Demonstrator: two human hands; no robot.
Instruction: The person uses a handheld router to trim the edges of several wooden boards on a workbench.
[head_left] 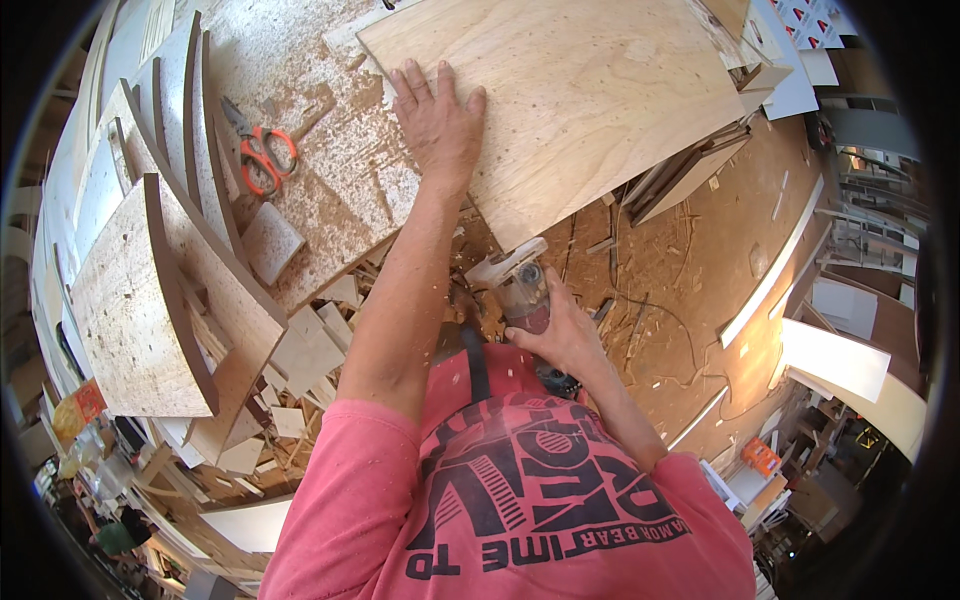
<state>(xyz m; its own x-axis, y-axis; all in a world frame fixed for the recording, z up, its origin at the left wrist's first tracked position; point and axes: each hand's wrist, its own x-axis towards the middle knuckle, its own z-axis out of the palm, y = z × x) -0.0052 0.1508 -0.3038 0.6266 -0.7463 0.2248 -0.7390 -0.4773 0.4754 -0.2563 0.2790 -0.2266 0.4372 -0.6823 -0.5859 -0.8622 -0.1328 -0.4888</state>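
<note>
A large plywood sheet (580,100) lies on the sawdust-covered workbench (325,195). My left hand (438,118) is spread flat across the sheet's left edge, fingers stretched out. Below the sheet's near corner, my right hand (566,335) grips a small handheld trim router (522,290). The router's flat base (505,262) is close to that corner; whether it touches the wood I cannot tell. My fingers hide part of its body. Orange-handled scissors (264,160) lie on the bench to the left of my left hand, beside a small square wood block (271,243).
Curved wooden panels (125,310) stand along the bench's left side. Wood offcuts (305,350) and shavings litter the floor below. A dark cable (665,312) runs over the brown floor. More boards (690,175) lean under the sheet's right side, and white strips (775,265) lie farther right.
</note>
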